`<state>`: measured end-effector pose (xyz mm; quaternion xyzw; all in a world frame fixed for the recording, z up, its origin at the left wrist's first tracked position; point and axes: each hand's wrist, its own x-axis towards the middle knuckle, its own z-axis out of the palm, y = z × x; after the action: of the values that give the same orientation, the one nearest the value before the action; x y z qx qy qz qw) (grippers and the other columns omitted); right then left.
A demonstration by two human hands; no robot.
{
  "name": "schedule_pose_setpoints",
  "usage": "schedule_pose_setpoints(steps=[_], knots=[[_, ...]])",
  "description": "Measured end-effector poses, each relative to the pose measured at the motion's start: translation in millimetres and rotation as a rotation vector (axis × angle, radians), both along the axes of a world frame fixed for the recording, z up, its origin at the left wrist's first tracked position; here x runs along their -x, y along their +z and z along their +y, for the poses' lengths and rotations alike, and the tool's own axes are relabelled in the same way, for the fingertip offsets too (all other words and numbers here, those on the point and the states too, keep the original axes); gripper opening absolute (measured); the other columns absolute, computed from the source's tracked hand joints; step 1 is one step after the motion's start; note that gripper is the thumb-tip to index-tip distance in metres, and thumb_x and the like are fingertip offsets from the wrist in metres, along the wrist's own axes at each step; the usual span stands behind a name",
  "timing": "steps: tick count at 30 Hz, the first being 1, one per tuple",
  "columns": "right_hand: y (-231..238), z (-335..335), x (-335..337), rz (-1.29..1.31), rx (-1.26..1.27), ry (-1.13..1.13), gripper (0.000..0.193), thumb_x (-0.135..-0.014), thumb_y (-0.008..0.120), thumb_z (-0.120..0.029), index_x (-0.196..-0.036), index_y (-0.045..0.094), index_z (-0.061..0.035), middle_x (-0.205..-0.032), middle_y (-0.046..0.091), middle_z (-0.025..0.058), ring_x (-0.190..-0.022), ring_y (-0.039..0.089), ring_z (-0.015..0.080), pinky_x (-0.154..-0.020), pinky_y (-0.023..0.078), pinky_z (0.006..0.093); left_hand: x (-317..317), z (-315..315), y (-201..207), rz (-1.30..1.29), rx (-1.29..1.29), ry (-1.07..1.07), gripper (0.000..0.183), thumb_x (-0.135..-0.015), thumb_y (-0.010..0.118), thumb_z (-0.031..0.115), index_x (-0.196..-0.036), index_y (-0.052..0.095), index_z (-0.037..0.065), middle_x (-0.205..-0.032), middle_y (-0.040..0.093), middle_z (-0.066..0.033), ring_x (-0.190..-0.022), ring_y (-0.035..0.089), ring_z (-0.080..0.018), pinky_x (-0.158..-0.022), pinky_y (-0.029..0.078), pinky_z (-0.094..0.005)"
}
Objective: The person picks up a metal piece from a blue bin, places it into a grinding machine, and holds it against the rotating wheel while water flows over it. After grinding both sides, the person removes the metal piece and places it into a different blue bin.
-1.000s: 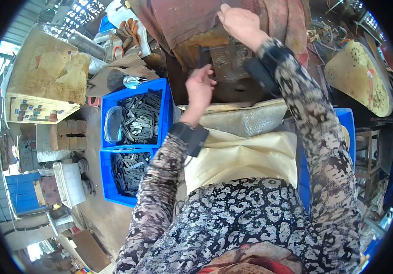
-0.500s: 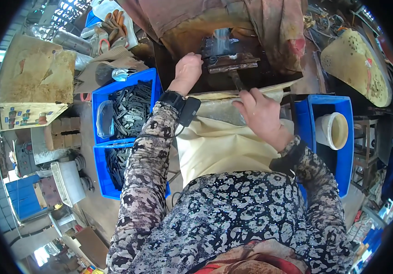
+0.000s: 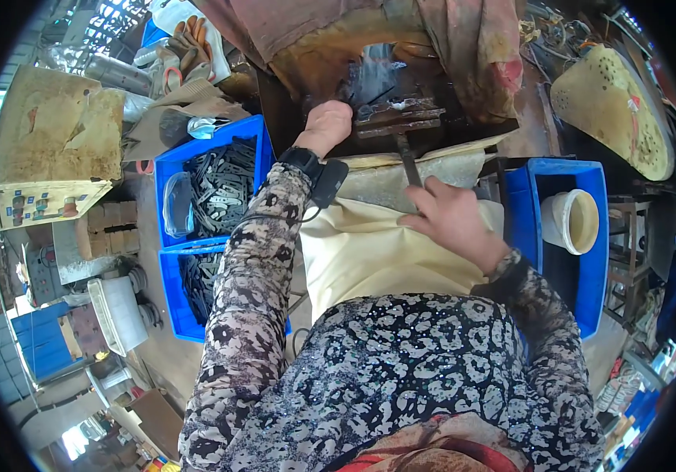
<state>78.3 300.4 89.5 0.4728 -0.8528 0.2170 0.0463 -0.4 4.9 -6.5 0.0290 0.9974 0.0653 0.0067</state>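
Observation:
My left hand [image 3: 327, 127] is closed at the left of a dark, wet work area. A thin dark bit shows by its fingertips, too small to name. To its right lies a brown metal clamp-like block [image 3: 398, 122] with a metal handle [image 3: 408, 161] running back toward me. At the near end of that handle sits my right hand [image 3: 456, 224], its fingers curled round it and partly hidden. Whitish water [image 3: 377, 72] sprays down just behind the block. A cream apron [image 3: 385, 256] covers my lap below the work area's edge.
Two blue bins [image 3: 262, 169] of dark flat metal parts stand at my left. On the right, another blue bin [image 3: 519, 204] has a white bucket [image 3: 570, 222] in it. Stained cloth [image 3: 330, 35] hangs over the work area. A worn control box [image 3: 55, 130] stands far left.
My right hand has moved toward me, and more of the handle shows. The block has shifted slightly nearer. My left hand is slightly lower, and the spray spreads wider.

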Motion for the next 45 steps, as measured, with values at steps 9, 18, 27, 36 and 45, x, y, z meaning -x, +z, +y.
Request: schedule_pose_setpoints(steps=[9,18,27,36,45], knots=[[13,-53,74,-0.878,0.429,-0.454,0.039,-0.091,0.06,-0.036,-0.113,0.057,-0.0047,-0.092,0.065,0.0057,-0.078,0.064,0.0135,-0.065,0.048,0.0282,-54,62,85,0.347,-0.088,0.063,0.009,-0.074,0.059,0.014,-0.072,0.063,0.006,-0.076,0.064,-0.0148,-0.072,0.064,-0.0339,-0.062,0.052,-0.0444],[-25,-40,97,-1.308,0.851,-0.405,0.019,-0.096,0.049,-0.021,-0.102,0.058,-0.0052,-0.082,0.06,0.0022,-0.074,0.06,0.0145,-0.067,0.051,0.0299,-78,36,110,0.099,-1.116,0.199,0.067,-0.074,0.046,-0.015,-0.135,0.047,0.01,-0.099,0.064,-0.0168,-0.066,0.062,-0.016,-0.063,0.052,-0.0286],[-49,-26,117,-0.059,0.238,-0.616,0.019,-0.096,0.048,-0.025,-0.095,0.054,-0.0071,-0.076,0.062,0.021,-0.071,0.059,0.0417,-0.06,0.045,0.051,-5,-13,29,0.187,-0.5,0.105,0.039,-0.078,0.053,-0.003,-0.112,0.064,0.01,-0.097,0.064,-0.0212,-0.09,0.062,-0.0358,-0.08,0.05,-0.0409],[-51,-32,112,0.104,0.178,-0.615,0.017,-0.095,0.048,-0.026,-0.092,0.052,-0.0093,-0.079,0.064,0.0159,-0.066,0.06,0.0393,-0.055,0.046,0.05,14,1,2,0.035,-0.428,-0.079,0.039,-0.078,0.048,-0.003,-0.11,0.066,0.01,-0.104,0.064,-0.0207,-0.101,0.059,-0.0369,-0.089,0.046,-0.0415],[-53,-35,111,0.135,0.165,-0.615,0.016,-0.095,0.048,-0.024,-0.092,0.052,-0.0089,-0.079,0.064,0.0143,-0.064,0.061,0.0376,-0.055,0.047,0.0484,15,-1,11,-0.011,-0.363,-0.159,0.043,-0.077,0.051,-0.003,-0.114,0.064,0.013,-0.105,0.064,-0.019,-0.101,0.059,-0.0367,-0.088,0.047,-0.0422]])
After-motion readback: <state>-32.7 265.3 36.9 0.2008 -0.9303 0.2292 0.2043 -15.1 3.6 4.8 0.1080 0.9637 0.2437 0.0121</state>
